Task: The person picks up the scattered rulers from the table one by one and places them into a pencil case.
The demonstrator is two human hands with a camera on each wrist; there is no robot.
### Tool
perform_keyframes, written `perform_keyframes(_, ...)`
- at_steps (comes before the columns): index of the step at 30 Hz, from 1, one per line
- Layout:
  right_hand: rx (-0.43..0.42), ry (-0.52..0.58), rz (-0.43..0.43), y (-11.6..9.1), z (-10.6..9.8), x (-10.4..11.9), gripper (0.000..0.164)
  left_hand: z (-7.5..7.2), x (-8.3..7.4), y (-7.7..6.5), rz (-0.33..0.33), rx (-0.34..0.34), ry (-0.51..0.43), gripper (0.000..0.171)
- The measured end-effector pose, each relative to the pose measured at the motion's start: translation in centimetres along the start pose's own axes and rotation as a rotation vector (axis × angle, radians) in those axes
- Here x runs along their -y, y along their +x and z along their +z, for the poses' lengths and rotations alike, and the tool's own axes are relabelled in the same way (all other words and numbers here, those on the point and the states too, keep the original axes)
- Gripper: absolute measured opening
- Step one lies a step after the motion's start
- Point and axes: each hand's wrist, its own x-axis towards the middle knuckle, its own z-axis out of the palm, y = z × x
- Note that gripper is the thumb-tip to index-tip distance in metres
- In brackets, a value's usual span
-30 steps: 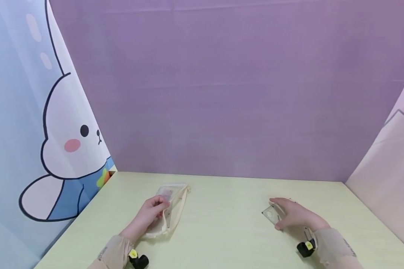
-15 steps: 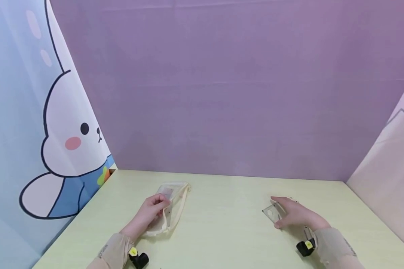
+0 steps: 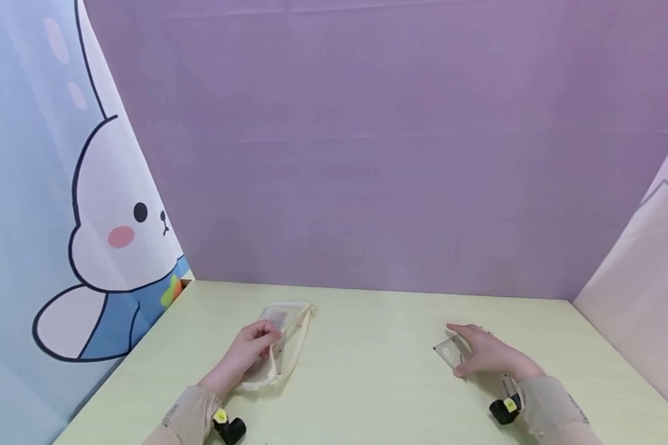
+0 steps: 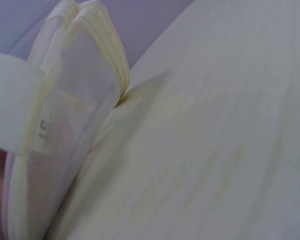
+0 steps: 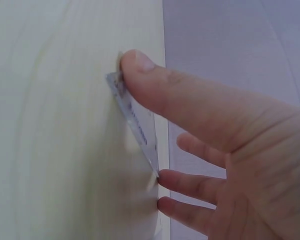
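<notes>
On the left of the table, my left hand pinches the near edge of a see-through pouch with cream fabric trim. A pinkish, greyish patch shows through its panel. In the left wrist view the pouch stands partly raised off the tabletop, a white ribbed band on its side. Far to the right, my right hand grips a flat clear plastic piece with a round outline and a dark corner. Seen from the right wrist, thumb and fingertips hold opposite ends of the plastic piece, which bears bluish print.
The pale wood-grain table lies between the two hands. A purple cloth hangs behind its back edge. At the left is a curtain with a cartoon rabbit; a pale pink one borders the right side.
The head view has shifted very slightly. Both hands keep their grips, and the pouch and plastic piece stay where they were.
</notes>
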Motion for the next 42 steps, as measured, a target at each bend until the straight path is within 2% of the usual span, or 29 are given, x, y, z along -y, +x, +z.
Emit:
perform_keyframes(7,-0.009,0.035,0.016,0.2,0.2,0.0,0.098,-0.1,-0.4,-0.2,-0.002,0.004,-0.003,0.018)
perform_keyframes(15,-0.003,0.03,0.034,0.2,0.1,0.4,0.097,0.0,-0.2,-0.2,-0.013,0.011,-0.005,0.019)
perform_keyframes(22,-0.033,0.088,0.073,0.5,0.3,0.6,0.1,0.1,0.0,-0.1,-0.014,0.016,-0.004,0.018)
perform_keyframes(27,-0.112,0.132,0.052,1.1,0.5,0.5,0.09,0.1,0.2,-0.1,-0.014,0.011,-0.001,0.016)
perform_keyframes(31,-0.129,0.179,0.038,1.2,0.6,0.6,0.087,0.1,0.1,-0.2,-0.009,0.007,-0.002,0.015)
perform_keyframes(38,-0.17,0.165,0.05,1.1,0.3,0.3,0.082,0.1,-0.1,-0.2,0.014,0.015,-0.001,0.017)
perform_keyframes(42,-0.181,0.188,0.071,1.1,0.0,0.1,0.062,0.1,-0.2,-0.2,0.014,0.016,0.005,0.017)
